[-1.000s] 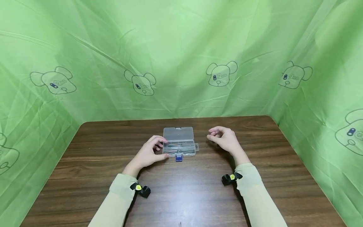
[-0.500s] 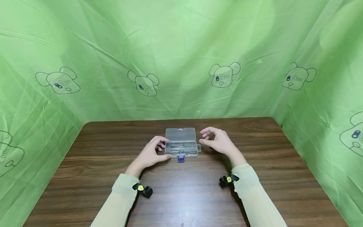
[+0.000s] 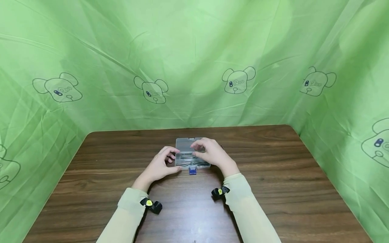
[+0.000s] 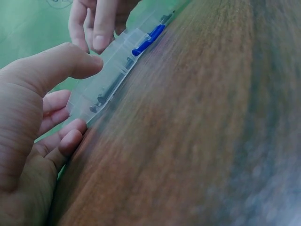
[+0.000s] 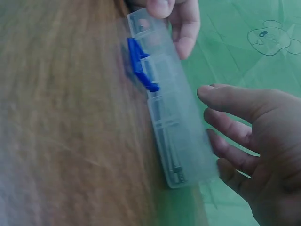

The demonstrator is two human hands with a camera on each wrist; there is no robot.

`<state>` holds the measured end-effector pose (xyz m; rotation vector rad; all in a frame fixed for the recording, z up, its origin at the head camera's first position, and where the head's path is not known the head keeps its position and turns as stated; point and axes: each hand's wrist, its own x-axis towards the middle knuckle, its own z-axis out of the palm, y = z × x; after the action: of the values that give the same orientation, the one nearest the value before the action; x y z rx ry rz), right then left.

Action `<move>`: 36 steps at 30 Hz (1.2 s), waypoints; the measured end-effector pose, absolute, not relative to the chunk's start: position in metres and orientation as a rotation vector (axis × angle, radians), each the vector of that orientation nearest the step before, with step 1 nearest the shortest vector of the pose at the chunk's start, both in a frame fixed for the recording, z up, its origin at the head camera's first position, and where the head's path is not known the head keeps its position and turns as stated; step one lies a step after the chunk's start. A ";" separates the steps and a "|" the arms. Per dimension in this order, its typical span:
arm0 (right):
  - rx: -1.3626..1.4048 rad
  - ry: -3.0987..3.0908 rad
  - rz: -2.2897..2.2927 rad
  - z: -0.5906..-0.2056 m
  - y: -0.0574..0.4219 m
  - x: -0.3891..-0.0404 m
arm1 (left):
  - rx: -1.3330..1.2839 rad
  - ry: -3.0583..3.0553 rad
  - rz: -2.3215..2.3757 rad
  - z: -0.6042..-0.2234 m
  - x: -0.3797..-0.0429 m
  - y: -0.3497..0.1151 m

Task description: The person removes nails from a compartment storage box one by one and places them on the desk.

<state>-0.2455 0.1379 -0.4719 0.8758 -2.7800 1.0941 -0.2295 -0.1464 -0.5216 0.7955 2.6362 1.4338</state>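
Fingers (image 4: 56, 100) of the left hand (image 3: 159, 164) curl about the 9 o'clock end of the box (image 5: 188, 123), with the thumb (image 4: 77, 62) on its near wall, so that the corner sits in a bracing grip. Right hand (image 3: 213, 154): thumb and fingers are bent and spread a little apart, hanging over the 2 to 3 o'clock part of the box; nothing shows between them, and whether a fingertip touches anything inside cannot be told. The box, of clear plastic, lies flat on the table (image 3: 103, 168), toward its 12 o'clock edge. Its lid (image 3: 183, 145) is folded back at 12 o'clock, and the blue latch (image 3: 192, 171) juts out undone at 6 o'clock. Nails (image 3: 187, 156), or possibly screws, lie in a 12 o'clock compartment and in two others at about 7 and 5 o'clock. A green curtain (image 3: 194, 67) rises beyond the table.

Interpretation: the step in hand appears to be a reach over the contents, the left hand serving as an anchor. The next move would seem to call for lowering the right thumb and index finger into a single compartment and closing them on one nail, without catching its neighbours or tipping the box.
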 end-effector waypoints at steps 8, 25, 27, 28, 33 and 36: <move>0.859 -2.812 0.956 -0.481 0.137 -0.246 | 0.811 2.636 1.432 -0.525 -0.230 -0.143; 0.964 -2.811 0.855 -0.485 0.135 -0.254 | 0.828 2.644 1.424 -0.523 -0.230 -0.142; 0.998 -2.819 0.820 -0.483 0.133 -0.255 | 0.835 2.649 1.416 -0.523 -0.230 -0.142; 1.009 -2.829 0.812 -0.482 0.132 -0.255 | 0.838 2.651 1.412 -0.523 -0.230 -0.143; 1.030 -2.894 0.784 -0.478 0.127 -0.256 | 0.848 2.652 1.403 -0.522 -0.230 -0.144; 1.046 -2.911 0.778 -0.476 0.126 -0.256 | 0.849 2.647 1.403 -0.521 -0.229 -0.146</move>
<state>-0.2560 0.1258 -0.4759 1.0458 -2.9107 0.7782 -0.2289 -0.1460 -0.5210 0.8485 2.6466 1.4033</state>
